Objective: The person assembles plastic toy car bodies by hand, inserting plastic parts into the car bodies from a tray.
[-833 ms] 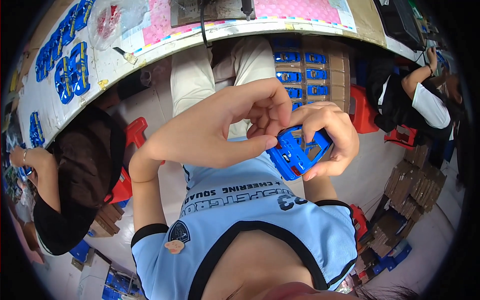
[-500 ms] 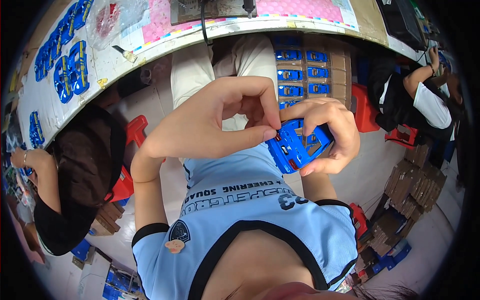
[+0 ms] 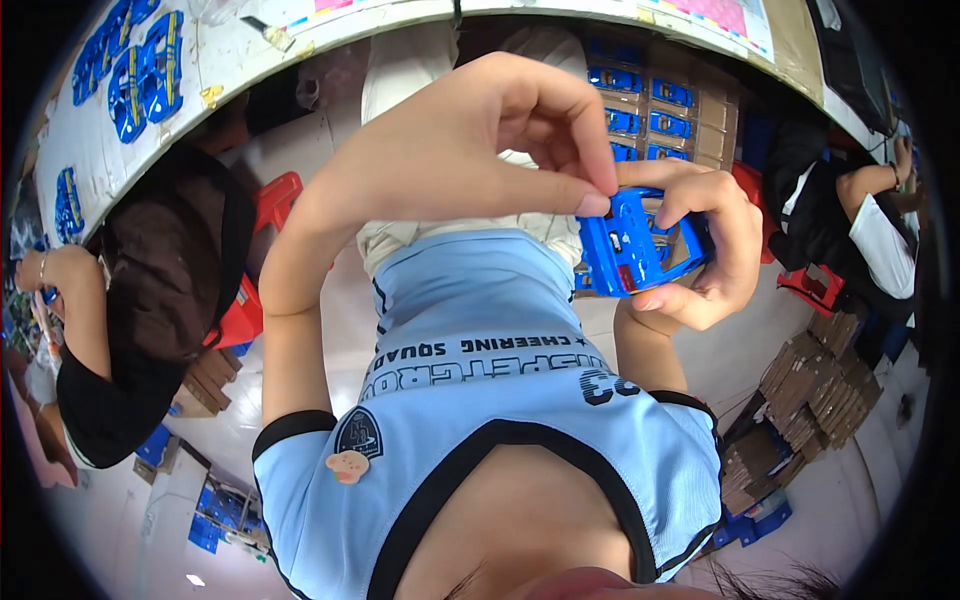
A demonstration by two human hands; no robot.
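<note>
Head view is showing a blue car shell (image 3: 645, 245) before the person's waist, right of the middle. The right hand (image 3: 735, 225) is gripping it from the right, its fingers curling around it. The left hand (image 3: 450, 160) is pressing thumb and forefinger tips together at the shell's far left corner; whether they are pinching a small part, I cannot tell. A red piece (image 3: 627, 277) is sitting at the near corner, so this side is seeming done; the far corner's fit I cannot judge. Beyond, similar shells (image 3: 669, 125) are lying in a tray (image 3: 714, 118).
</note>
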